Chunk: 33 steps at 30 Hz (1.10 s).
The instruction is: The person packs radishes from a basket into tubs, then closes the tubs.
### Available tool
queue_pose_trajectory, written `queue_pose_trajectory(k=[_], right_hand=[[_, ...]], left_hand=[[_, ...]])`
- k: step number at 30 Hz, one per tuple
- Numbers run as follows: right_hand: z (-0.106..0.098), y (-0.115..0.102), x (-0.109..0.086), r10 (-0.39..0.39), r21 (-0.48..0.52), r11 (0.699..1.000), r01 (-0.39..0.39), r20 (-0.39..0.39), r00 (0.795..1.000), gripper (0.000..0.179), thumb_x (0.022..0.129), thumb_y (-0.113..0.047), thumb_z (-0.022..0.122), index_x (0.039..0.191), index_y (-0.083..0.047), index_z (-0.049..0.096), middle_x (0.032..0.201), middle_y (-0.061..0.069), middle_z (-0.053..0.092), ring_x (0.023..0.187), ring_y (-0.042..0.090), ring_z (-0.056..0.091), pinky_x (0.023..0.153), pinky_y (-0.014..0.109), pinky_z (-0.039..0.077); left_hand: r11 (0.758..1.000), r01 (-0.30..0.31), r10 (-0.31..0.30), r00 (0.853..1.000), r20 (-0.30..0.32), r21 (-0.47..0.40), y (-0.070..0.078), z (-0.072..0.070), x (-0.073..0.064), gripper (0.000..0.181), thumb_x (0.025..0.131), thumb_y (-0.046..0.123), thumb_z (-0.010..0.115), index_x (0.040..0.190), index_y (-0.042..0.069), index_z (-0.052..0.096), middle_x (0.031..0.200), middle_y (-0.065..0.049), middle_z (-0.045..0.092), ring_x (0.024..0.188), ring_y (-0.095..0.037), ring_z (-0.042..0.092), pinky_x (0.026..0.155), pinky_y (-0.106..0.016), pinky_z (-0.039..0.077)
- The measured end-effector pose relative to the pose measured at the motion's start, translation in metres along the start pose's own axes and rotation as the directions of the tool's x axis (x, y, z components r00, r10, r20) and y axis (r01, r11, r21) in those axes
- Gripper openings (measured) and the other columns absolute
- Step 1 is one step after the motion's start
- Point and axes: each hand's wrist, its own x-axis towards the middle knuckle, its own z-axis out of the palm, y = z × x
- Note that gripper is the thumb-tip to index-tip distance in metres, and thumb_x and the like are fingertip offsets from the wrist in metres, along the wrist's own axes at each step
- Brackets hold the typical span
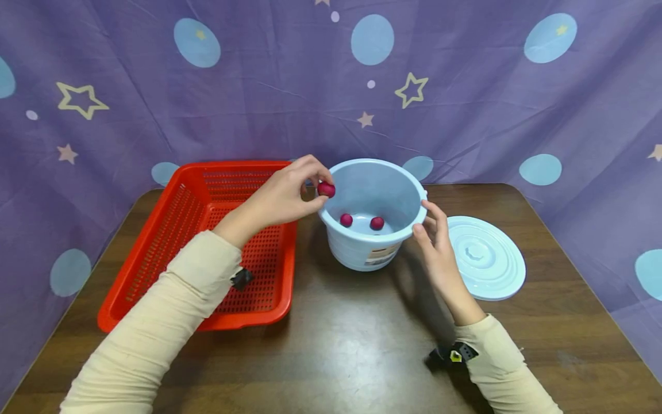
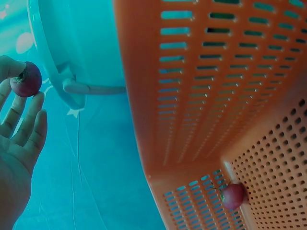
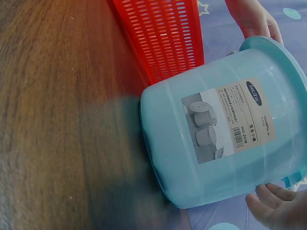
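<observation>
Between thumb and fingertips, my left hand (image 1: 287, 192) pinches a small red radish (image 1: 326, 190) at the left rim of the light blue bucket (image 1: 351, 250). Its stem end shows in the left wrist view beside the thumb. Two more radishes lie on the bucket's floor, one to the left (image 1: 346, 219) and one to the right (image 1: 377, 223). At the bucket's right rim, my right hand (image 1: 439, 253) touches the outside with fairly straight fingers and thumb. In the right wrist view its fingertips (image 3: 264, 191) meet the bucket wall below the rim.
A red slotted basket (image 1: 287, 287) stands left of the bucket, under my left forearm. One radish (image 2: 233, 196) lies in it by the left wrist view. A round blue lid (image 1: 488, 259) lies right of the bucket on the wooden table (image 1: 331, 356). A purple curtain (image 1: 289, 75) hangs behind.
</observation>
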Motion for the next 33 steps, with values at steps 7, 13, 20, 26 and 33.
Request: queue_pose_trajectory(k=[7, 13, 20, 26, 33], right_hand=[[-0.001, 0.001, 0.001, 0.002, -0.015, 1.0, -0.002, 0.0, 1.0, 0.05, 0.105, -0.022, 0.046, 0.152, -0.016, 0.029, 0.138, 0.024, 0.047, 0.125, 0.028, 0.047, 0.101, 0.032, 0.036], [-0.002, 0.003, 0.002, -0.002, -0.011, 1.0, 0.002, -0.002, 1.0, 0.05, 0.105, -0.021, 0.047, 0.151, -0.015, 0.03, 0.138, 0.025, 0.046, 0.127, 0.032, 0.047, 0.101, 0.033, 0.036], [-0.002, 0.003, 0.002, -0.003, 0.002, 1.0, 0.003, 0.002, 1.0, 0.05, 0.105, -0.019, 0.046, 0.151, -0.014, 0.03, 0.139, 0.024, 0.046, 0.127, 0.034, 0.046, 0.1, 0.032, 0.037], [-0.002, 0.002, 0.004, -0.005, 0.001, 1.0, 0.005, 0.002, 1.0, 0.05, 0.105, -0.019, 0.046, 0.151, -0.014, 0.03, 0.14, 0.025, 0.046, 0.127, 0.034, 0.046, 0.1, 0.031, 0.037], [-0.003, 0.0, 0.005, -0.007, -0.007, 1.0, 0.007, -0.002, 1.0, 0.05, 0.105, -0.018, 0.046, 0.151, -0.013, 0.03, 0.139, 0.026, 0.046, 0.127, 0.035, 0.046, 0.1, 0.031, 0.037]], left_hand=[[1.0, 0.0, -0.002, 0.999, 0.049, 0.025, 0.004, 0.004, 0.002, 0.021, 0.085, 0.008, 0.075, 0.104, 0.012, 0.068, 0.102, 0.001, 0.06, 0.09, -0.015, 0.061, 0.074, -0.029, 0.052], [0.998, 0.019, -0.024, 0.996, 0.09, 0.053, 0.004, 0.006, 0.001, 0.021, 0.085, 0.011, 0.078, 0.104, 0.014, 0.069, 0.098, 0.002, 0.062, 0.086, -0.013, 0.061, 0.074, -0.03, 0.052], [0.999, 0.007, -0.01, 0.998, 0.063, 0.048, 0.0, 0.003, 0.0, 0.022, 0.085, 0.012, 0.079, 0.106, 0.013, 0.071, 0.101, 0.002, 0.064, 0.092, -0.016, 0.06, 0.078, -0.036, 0.051], [0.996, 0.078, -0.078, 0.997, 0.008, 0.051, -0.008, -0.004, -0.001, 0.021, 0.087, 0.016, 0.077, 0.107, 0.015, 0.071, 0.105, 0.002, 0.066, 0.093, -0.014, 0.06, 0.074, -0.036, 0.047], [0.976, 0.209, -0.206, 0.977, -0.058, 0.058, -0.031, -0.01, -0.006, 0.017, 0.09, 0.019, 0.074, 0.106, 0.016, 0.07, 0.105, 0.002, 0.066, 0.094, -0.017, 0.06, 0.08, -0.041, 0.047]])
